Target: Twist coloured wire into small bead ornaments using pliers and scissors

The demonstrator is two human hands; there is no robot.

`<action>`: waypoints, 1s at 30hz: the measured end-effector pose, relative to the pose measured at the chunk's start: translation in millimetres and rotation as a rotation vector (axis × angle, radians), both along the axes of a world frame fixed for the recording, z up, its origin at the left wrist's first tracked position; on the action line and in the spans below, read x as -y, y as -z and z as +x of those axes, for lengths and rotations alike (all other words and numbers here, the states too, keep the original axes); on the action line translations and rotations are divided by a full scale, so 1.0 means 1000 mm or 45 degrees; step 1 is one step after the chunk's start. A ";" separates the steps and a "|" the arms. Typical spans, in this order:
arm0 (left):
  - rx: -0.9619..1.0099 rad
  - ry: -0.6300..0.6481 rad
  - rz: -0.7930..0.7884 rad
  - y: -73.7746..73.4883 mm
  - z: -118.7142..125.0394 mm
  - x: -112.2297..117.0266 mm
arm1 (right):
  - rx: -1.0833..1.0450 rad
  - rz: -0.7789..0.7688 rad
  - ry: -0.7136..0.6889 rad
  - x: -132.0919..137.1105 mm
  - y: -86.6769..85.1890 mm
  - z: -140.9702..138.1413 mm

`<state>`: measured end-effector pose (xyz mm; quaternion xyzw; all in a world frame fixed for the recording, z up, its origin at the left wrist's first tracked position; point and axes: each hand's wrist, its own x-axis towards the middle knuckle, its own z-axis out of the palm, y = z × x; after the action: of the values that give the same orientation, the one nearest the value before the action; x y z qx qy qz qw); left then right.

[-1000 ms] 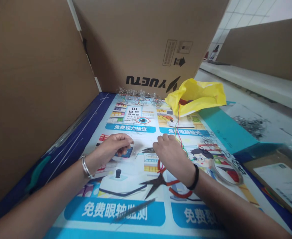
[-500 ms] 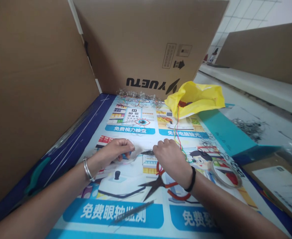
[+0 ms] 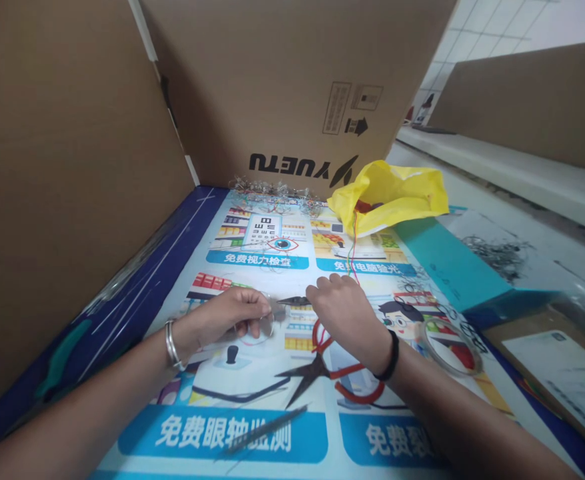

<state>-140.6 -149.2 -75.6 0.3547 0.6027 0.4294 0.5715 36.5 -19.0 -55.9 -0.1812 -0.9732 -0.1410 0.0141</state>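
My left hand (image 3: 245,312) pinches a thin wire bent into a loop (image 3: 267,328) between thumb and fingers. My right hand (image 3: 342,319) is closed around pliers, whose dark pointed jaws (image 3: 295,301) stick out leftwards beyond the fist; the handles are hidden in the palm. The jaw tips stand close to the wire at my left hand; whether they touch it I cannot tell. Below my right hand lie scissors (image 3: 315,370) with red handles, blades open. Nearer to me is a bundle of thin straight wires (image 3: 267,430).
A coil of wire (image 3: 452,347) lies to the right. A yellow bag (image 3: 402,193) with cords trailing out stands behind, next to a heap of twisted wire pieces (image 3: 272,192). Cardboard walls (image 3: 292,87) close off the back and left. Dark wires (image 3: 492,257) lie by a teal box flap (image 3: 452,267).
My left hand has turned and moved slightly down, and the wire loop now shows below its fingertips. The plier jaws have swung to point left, a little higher and farther out from my fist.
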 end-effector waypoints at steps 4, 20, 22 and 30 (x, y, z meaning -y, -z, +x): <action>0.002 -0.057 0.118 -0.001 0.001 0.000 | -0.021 -0.106 0.093 -0.005 0.004 -0.003; 0.044 -0.149 0.340 -0.008 0.005 0.002 | -0.162 -0.763 0.032 -0.009 0.009 -0.007; 0.040 -0.154 0.344 -0.008 0.007 0.003 | -0.152 -0.827 0.033 -0.008 0.010 -0.007; 0.130 -0.137 0.394 -0.013 0.006 0.006 | -0.224 -1.012 -0.076 -0.008 0.010 -0.008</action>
<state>-134.3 -155.0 -62.9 0.3834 0.5177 0.5646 0.5160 28.0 -10.5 -65.7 -0.1554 -0.9519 0.2625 0.0301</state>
